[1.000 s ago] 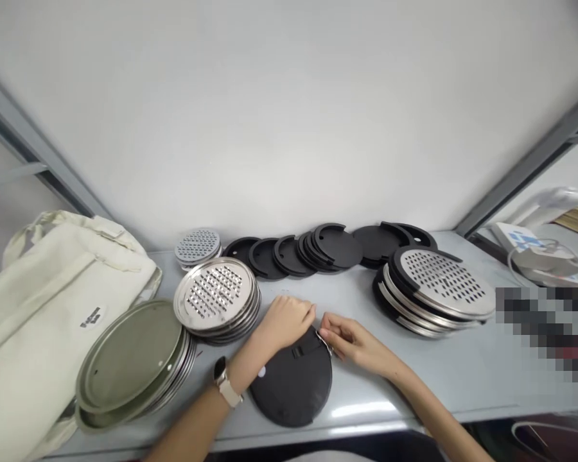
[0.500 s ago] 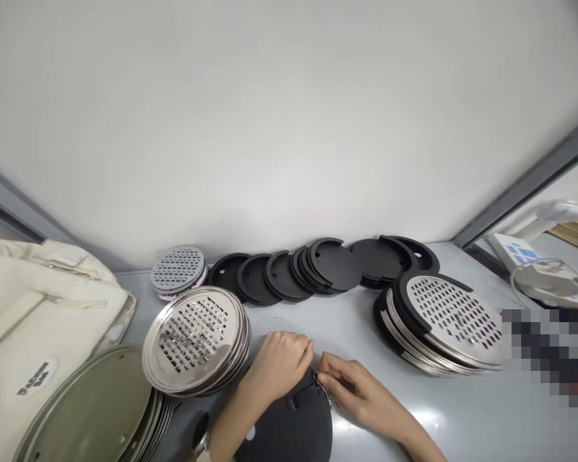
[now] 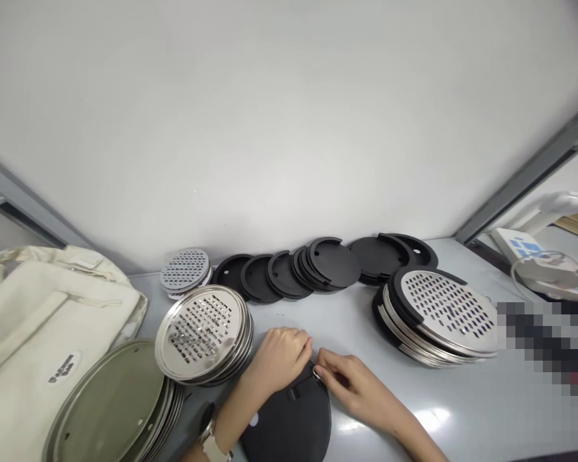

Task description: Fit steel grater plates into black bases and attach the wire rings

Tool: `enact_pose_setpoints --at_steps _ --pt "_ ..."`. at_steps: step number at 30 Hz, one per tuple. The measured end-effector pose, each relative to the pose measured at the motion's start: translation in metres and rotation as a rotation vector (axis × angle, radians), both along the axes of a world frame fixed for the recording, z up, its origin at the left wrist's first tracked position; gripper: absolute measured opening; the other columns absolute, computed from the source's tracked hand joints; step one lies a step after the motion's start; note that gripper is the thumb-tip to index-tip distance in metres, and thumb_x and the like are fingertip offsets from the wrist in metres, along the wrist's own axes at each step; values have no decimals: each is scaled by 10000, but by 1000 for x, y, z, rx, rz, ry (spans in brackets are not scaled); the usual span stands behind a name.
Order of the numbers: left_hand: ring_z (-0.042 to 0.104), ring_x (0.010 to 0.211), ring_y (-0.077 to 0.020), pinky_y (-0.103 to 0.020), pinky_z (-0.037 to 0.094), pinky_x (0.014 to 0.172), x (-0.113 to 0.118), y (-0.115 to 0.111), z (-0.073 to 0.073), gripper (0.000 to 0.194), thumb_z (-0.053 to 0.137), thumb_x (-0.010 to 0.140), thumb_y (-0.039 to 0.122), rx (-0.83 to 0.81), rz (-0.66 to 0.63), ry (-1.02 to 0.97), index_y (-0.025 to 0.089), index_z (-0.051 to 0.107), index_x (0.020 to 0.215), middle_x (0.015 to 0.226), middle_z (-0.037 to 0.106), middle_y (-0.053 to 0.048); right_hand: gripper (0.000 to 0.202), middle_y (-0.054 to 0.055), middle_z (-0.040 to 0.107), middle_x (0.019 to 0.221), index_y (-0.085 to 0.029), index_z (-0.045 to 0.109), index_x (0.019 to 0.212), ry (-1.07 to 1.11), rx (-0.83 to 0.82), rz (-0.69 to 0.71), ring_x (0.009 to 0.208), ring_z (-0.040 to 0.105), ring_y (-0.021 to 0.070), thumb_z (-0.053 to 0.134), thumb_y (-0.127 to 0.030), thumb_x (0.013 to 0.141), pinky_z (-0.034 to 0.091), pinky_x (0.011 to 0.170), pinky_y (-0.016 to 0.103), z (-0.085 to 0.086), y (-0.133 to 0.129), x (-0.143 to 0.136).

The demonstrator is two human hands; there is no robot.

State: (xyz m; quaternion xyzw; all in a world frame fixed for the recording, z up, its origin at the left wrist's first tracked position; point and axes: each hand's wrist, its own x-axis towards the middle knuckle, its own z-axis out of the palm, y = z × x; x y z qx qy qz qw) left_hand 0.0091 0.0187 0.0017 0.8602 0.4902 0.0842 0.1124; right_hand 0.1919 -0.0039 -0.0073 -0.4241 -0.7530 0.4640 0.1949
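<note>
A black round piece (image 3: 291,427) lies at the lower middle of the grey table, with a small raised black part near its upper edge. My left hand (image 3: 282,359) is closed over the far edge of this piece; what its fingers hold is hidden. Just to the right, my right hand (image 3: 347,385) pinches a small shiny metal item (image 3: 316,373) between thumb and forefinger at the piece's upper right edge. The two hands are close together, with a small gap between them.
Left: a cream bag (image 3: 24,359), green round plates (image 3: 106,410) and stacked metal grater discs (image 3: 202,333). Behind, small grey grater discs (image 3: 184,269) and a row of black round trays (image 3: 334,263) line the wall. Right: a stack of graters with black rims (image 3: 447,311).
The view has shifted slightly, so the left-hand objects appear farther right. Less of the metal item shows at my right fingertips. Both hands stay at the black piece.
</note>
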Motion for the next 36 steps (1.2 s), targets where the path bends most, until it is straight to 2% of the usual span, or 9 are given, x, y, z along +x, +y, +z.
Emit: enact_pose_setpoints --at_steps 10,23,36 --pt "618 694 -172 -271 355 611 0 2 3 279 373 952 238 15 -11 3 173 559 755 735 648 -31 295 -61 336 584 -208 324 703 0 61 -66 535 318 102 364 -342 963 249 517 237 2 -8 -3" --pt "619 713 -178 -271 379 633 0 -2 4 267 379 948 234 29 -15 20 167 568 772 752 650 -41 291 -64 333 582 -210 341 711 2 80 -71 541 306 107 361 -359 960 244 526 236 -2 -9 -3" --pt "614 715 -174 -278 365 629 -2 -8 4 260 378 951 223 151 -30 -7 174 546 759 750 642 -29 288 -65 327 591 -211 347 722 29 107 -71 546 302 109 362 -378 957 254 535 230 -7 -10 -4"
